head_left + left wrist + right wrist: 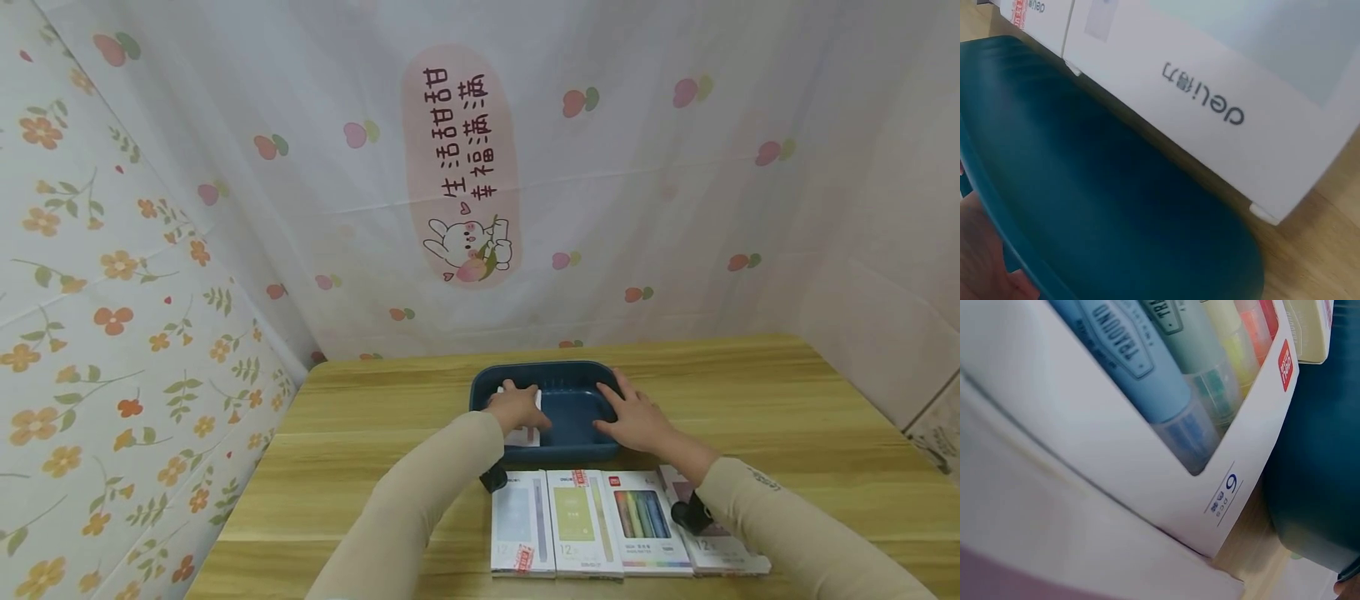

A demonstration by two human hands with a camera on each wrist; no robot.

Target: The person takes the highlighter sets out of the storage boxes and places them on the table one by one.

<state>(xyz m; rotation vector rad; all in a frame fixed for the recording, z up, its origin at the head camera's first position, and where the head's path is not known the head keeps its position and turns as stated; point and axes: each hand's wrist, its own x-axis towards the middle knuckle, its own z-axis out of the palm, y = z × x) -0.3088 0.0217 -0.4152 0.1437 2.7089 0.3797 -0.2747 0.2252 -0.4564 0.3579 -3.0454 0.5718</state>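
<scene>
A dark blue plastic basin [577,452] sits near the middle of the table. Inside its left end is a white box [527,437], partly covered by my left hand [516,408]. That hand rests over the box with its fingers spread and its thumb reaching past the box's right edge. My right hand [637,421] lies across the basin's right rim, fingers apart and some of them reaching inside. Skin of the left hand [985,250] shows beyond the basin wall in the left wrist view.
In front of the basin several flat stationery boxes lie in a row: a pale blue one [517,521], a yellow one [576,525], one with coloured markers [643,521], and a pinkish one [720,546] under the right wrist. A printed curtain [615,208] hangs behind the wooden table [360,433].
</scene>
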